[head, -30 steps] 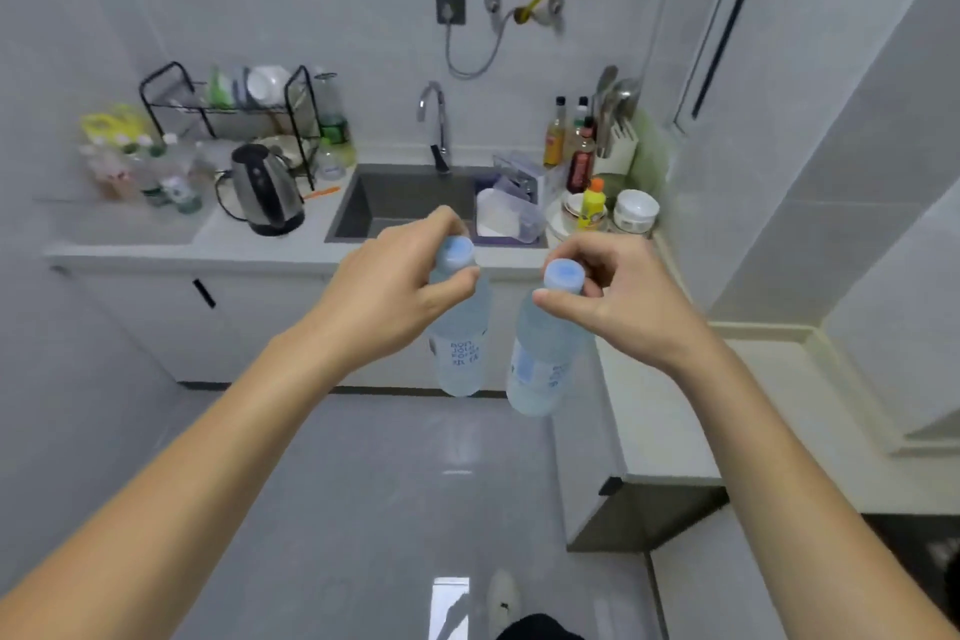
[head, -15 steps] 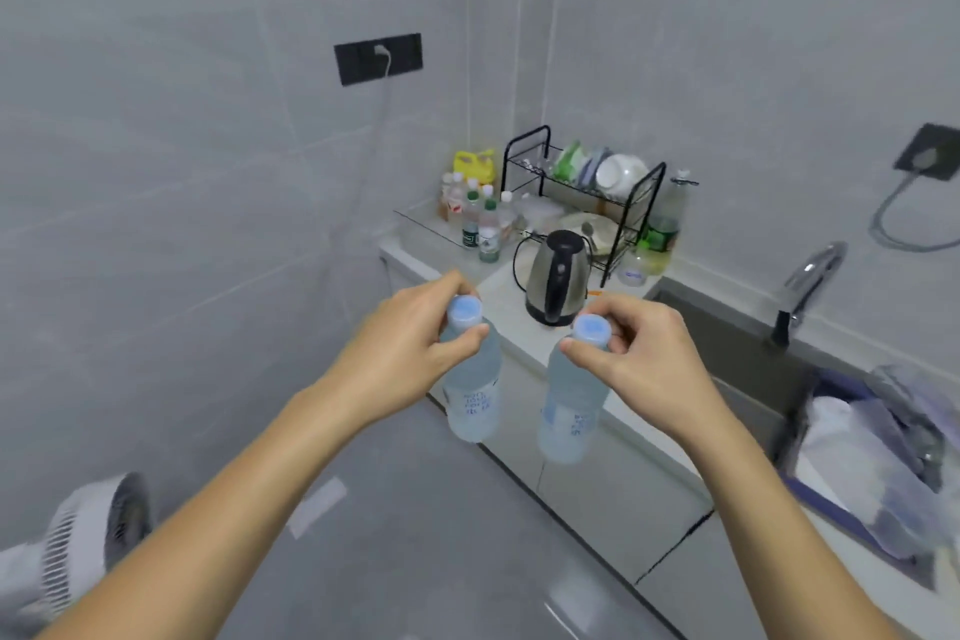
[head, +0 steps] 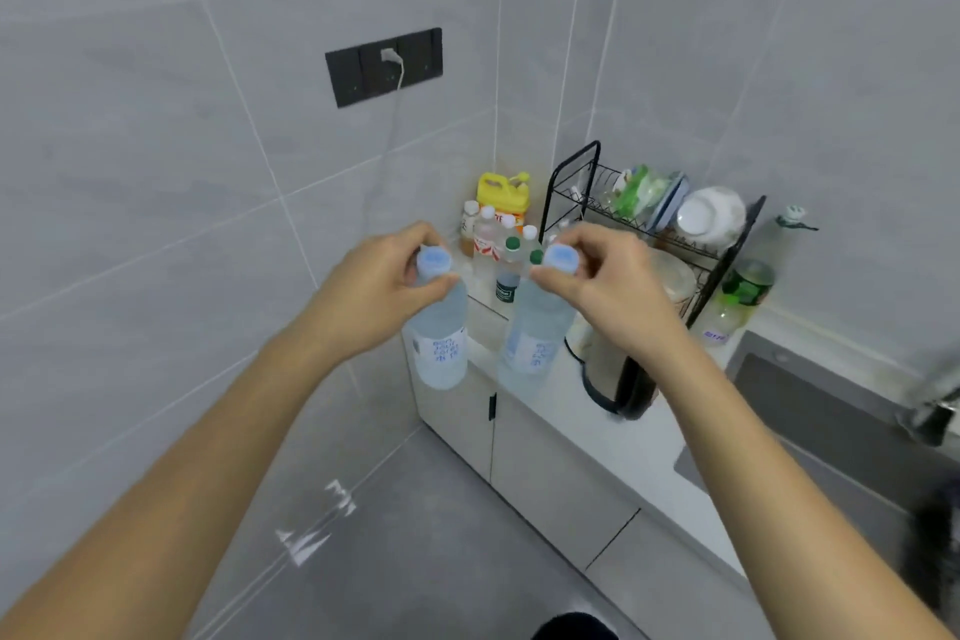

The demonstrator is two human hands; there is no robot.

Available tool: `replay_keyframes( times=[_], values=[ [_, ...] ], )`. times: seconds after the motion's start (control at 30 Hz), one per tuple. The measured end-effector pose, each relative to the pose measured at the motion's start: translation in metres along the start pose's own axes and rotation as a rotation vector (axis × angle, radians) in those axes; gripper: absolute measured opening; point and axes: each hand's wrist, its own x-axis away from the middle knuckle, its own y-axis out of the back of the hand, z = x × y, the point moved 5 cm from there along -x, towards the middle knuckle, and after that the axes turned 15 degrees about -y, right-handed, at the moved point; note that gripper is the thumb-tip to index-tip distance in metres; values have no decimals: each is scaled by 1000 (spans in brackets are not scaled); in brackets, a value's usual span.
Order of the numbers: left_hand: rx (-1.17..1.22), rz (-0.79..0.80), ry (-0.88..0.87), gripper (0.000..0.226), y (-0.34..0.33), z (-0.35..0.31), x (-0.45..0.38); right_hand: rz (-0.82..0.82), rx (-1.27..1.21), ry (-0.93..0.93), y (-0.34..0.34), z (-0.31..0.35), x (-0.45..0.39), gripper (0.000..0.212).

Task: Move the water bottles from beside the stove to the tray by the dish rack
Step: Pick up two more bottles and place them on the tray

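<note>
Both arms outstretched — left hand (head: 382, 294) and right hand (head: 610, 288) pinched closed, raised.

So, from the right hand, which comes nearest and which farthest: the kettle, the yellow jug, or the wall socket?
Going by the head view:
1. Kettle: just below the right hand, on the counter.
2. Yellow jug: back in the corner, left of the dish rack.
3. Wall socket: high on the left wall, farthest.
</note>
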Motion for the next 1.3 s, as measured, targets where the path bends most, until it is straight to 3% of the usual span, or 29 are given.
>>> replay_keyframes(
  times=[0.37,0.63,0.93,1.3],
  values=[
    [-9,13,68,12,-15,156,-164,21,75,19,-66,-32,-219,22],
    [-31,137,95,18,-37,245,-251,27,138,-59,-107,-71,-326,38],
    [-105,286,66,31,-102,346,-305,-41,285,-284,-176,-119,-386,29],
    [-87,555,-6,32,-200,419,-317,-67,666,-551,-234,-177,-397,40]
  ],
)
